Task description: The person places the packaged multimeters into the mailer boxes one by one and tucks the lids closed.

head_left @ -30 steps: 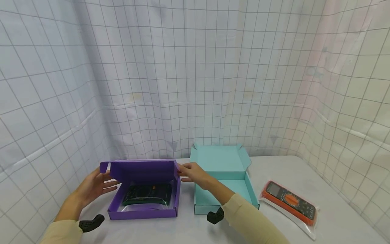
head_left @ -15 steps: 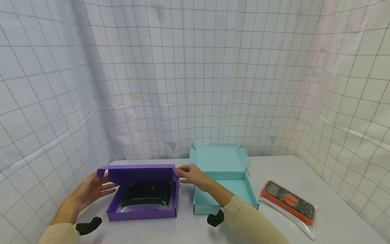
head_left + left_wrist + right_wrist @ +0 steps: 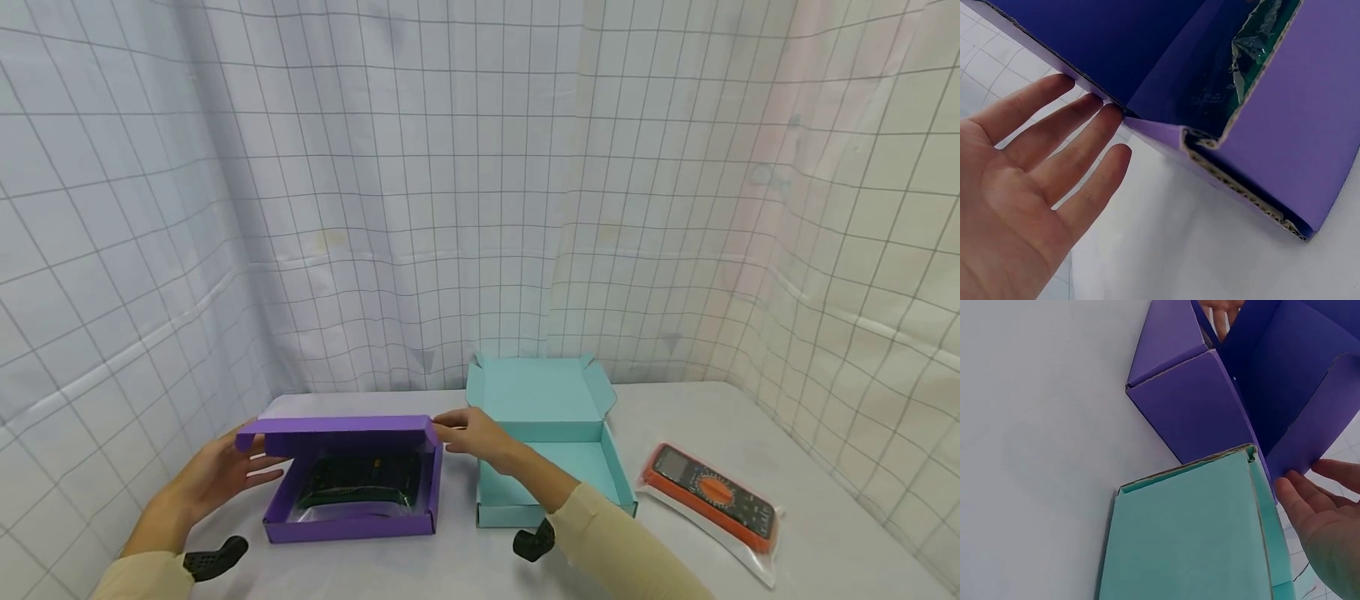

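Observation:
A purple cardboard box point(image 3: 352, 529) sits on the table at the left, its lid point(image 3: 337, 426) tilted forward and partly lowered over the base. Inside lies a dark item with a green edge point(image 3: 360, 481) in clear plastic; its kind is hard to tell. My left hand point(image 3: 213, 477), fingers extended and spread, touches the lid's left side flap with its fingertips, as the left wrist view shows. On the opposite side, the fingertips of my right hand point(image 3: 476, 435) press against the outside of the right side flap point(image 3: 1319, 419).
Just right of the purple box stands a teal box point(image 3: 555, 475) with its lid folded back, under my right forearm. Further right lies an orange and black multimeter point(image 3: 712, 496) in a clear bag. A gridded white curtain point(image 3: 420, 208) encloses the table.
The purple lid has swung forward and down, narrowing the gap over the base. Both hands have followed its flaps slightly downward. The teal box and multimeter stay put.

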{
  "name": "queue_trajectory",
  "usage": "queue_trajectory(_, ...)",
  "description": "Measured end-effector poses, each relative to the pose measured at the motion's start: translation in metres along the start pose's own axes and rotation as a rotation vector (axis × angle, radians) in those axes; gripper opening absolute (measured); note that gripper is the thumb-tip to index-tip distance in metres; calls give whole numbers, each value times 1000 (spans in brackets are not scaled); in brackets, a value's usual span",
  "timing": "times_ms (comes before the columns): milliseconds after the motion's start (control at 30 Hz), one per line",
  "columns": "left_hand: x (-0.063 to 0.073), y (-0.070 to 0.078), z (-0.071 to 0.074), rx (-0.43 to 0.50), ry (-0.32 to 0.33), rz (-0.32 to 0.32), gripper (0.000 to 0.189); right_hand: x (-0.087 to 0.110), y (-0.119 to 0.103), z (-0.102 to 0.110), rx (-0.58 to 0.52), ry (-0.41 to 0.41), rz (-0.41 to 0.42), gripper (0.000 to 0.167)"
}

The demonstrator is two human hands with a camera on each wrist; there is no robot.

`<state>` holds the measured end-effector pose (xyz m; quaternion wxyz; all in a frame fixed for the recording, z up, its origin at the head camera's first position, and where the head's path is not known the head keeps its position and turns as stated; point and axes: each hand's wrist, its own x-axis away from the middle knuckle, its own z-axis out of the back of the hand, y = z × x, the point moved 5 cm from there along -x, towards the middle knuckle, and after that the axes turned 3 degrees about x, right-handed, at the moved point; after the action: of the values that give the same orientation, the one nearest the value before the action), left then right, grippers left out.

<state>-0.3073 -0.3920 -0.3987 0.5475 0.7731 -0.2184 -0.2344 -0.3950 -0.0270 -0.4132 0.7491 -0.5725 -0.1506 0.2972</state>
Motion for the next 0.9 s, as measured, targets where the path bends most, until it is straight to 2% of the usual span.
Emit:
queue_trajectory(233, 2, -3, -1, 128, -107, -32, 62, 4, 3, 0, 69, -12, 11, 55)
queue_trajectory(300, 3, -5, -1, 143, -114, -31, 61, 4, 4, 0, 87, -9, 12, 55)
queue_trajectory(400, 4, -6, 0, 131, -82, -24, 59, 5, 5, 0, 106, -11, 19, 54)
queue_trajectory(533, 5, -6, 1, 39, -12, -9, 55, 4, 7, -1, 114, -28, 29, 55)
queue_trajectory(733, 4, -6, 3, -155, 23, 14, 55, 6, 7, -2, 119, -60, 21, 59)
queue_trajectory(900, 5, -8, 7, -238, 72, 63, 52, 8, 7, -3, 137, -71, 22, 59)
